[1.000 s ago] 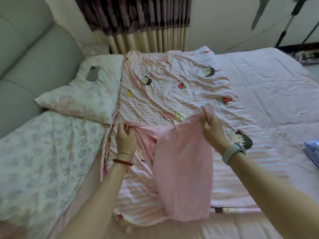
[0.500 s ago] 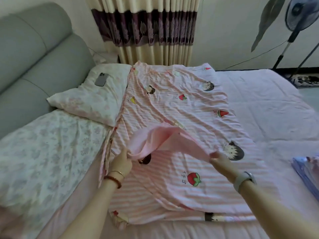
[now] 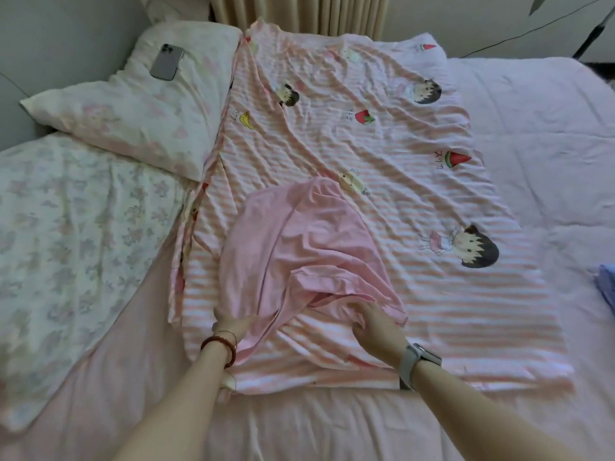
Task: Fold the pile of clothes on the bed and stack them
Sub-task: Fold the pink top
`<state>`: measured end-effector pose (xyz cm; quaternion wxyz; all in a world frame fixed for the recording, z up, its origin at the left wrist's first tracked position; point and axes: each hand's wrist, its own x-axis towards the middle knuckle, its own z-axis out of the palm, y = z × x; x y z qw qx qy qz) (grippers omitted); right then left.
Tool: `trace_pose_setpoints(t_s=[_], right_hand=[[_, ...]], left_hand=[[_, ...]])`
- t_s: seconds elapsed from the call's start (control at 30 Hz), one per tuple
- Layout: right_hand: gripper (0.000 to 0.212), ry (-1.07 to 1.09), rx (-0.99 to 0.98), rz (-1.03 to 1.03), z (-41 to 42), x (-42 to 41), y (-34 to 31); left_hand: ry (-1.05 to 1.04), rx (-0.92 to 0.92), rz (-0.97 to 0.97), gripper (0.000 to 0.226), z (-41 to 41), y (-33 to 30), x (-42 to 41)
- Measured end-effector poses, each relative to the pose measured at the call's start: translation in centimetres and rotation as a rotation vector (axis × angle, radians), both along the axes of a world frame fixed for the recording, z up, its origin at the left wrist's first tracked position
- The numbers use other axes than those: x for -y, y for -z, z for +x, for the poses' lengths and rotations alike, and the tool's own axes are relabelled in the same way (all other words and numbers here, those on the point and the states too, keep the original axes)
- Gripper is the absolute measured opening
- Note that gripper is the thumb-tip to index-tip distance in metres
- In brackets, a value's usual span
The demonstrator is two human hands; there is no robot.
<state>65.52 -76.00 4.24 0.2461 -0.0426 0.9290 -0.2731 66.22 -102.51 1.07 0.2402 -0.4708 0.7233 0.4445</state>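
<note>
A plain pink garment (image 3: 299, 247) lies spread on the striped cartoon-print sheet (image 3: 382, 144) towards the near edge of the bed (image 3: 549, 161), its far end rounded and smooth, its near end bunched into folds between the two hands. The left hand (image 3: 233, 324) pinches the garment's near left edge, fingers curled into the cloth. The right hand (image 3: 372, 322) has its fingers tucked into the rumpled near right hem, gripping it.

The cloth looks thin, light and limp, probably a jersey knit: it should drape and crease freely, hold no shape of its own, and drag along the sheet instead of sliding cleanly. Taking it at the two near corners, as now, seems the sound choice for pulling it flat; for folding, hold the side edges or seams, so the layers do not bunch.

On the bed's left side a phone (image 3: 167, 62) rests on a floral pillow (image 3: 133, 121), beside a floral quilt (image 3: 66, 244). At the right edge something blue (image 3: 607, 287) shows, too cut off to name
</note>
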Motion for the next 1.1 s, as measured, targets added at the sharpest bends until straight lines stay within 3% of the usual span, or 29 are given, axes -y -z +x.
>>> trace_pose_setpoints(t_s=[0.1,0.17,0.23,0.3,0.4,0.5,0.6,0.67,0.77,0.9,0.97,1.1], right_hand=[[0.043,-0.007,0.011,-0.050,0.0,2.6,1.2],[0.042,-0.041,-0.016,-0.071,0.2,3.3,1.1],[0.044,-0.113,-0.065,-0.103,0.2,3.6,0.3],[0.051,-0.175,-0.106,-0.148,0.0,4.2,-1.0],[0.067,-0.215,-0.183,-0.216,-0.7,5.7,-3.4],[0.072,-0.175,-0.316,-0.331,-1.5,7.4,-5.9],[0.039,-0.118,-0.599,-0.369,-2.3,8.2,-7.8],[0.014,-0.087,-0.686,-0.362,-2.6,8.2,-8.8],[0.007,-0.076,-0.703,-0.378,-2.9,7.9,-9.6],[0.007,0.185,-0.441,-0.561,-2.7,7.2,-10.8],[0.017,0.283,-0.323,-0.675,-2.7,6.6,-11.9],[0.019,0.418,-0.316,-0.897,-3.6,3.9,-15.8]], left_hand=[[-0.068,0.075,0.017,0.090,0.3,2.2,-0.2],[-0.001,0.072,0.016,0.061,0.5,2.5,-0.6],[0.043,-0.017,-0.018,0.031,-0.2,1.3,-1.2],[0.034,-0.163,0.002,0.019,-1.7,-1.4,-1.9],[-0.083,-0.343,0.175,0.012,-4.5,-7.1,-2.8],[-0.139,-0.352,0.407,0.013,-6.5,-12.4,-3.2],[-0.074,-0.364,0.473,0.014,-7.0,-15.5,-3.3],[-0.061,-0.376,0.523,0.014,-6.7,-16.3,-3.3],[-0.028,-0.421,0.623,0.018,-6.1,-16.5,-3.2],[-0.025,-0.521,0.636,0.026,-5.4,-15.8,-3.6],[0.113,-0.540,0.534,0.036,-5.2,-15.0,-3.9],[0.749,-0.438,-0.161,0.068,-5.8,-12.7,-3.7]])
